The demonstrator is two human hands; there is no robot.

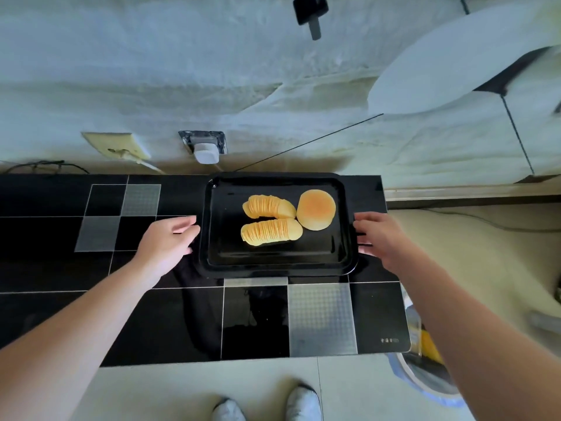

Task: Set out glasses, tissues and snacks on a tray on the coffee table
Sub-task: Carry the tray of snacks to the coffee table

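Both hands sit at the tray [212, 226] edges: left hand [165, 244] open, fingers loose; right hand [379, 235] gripping the rim. Two chip stacks [270, 220], one bun [315, 209].

A single wide-angle view from the person's head looks steeply down and forward. The black tiled bench [170, 314] fills the frame's middle, close below; the wall [182, 71] bends across the upper part. Both forearms reach in from the lower corners, and shoes [303, 404] show at the bottom edge.
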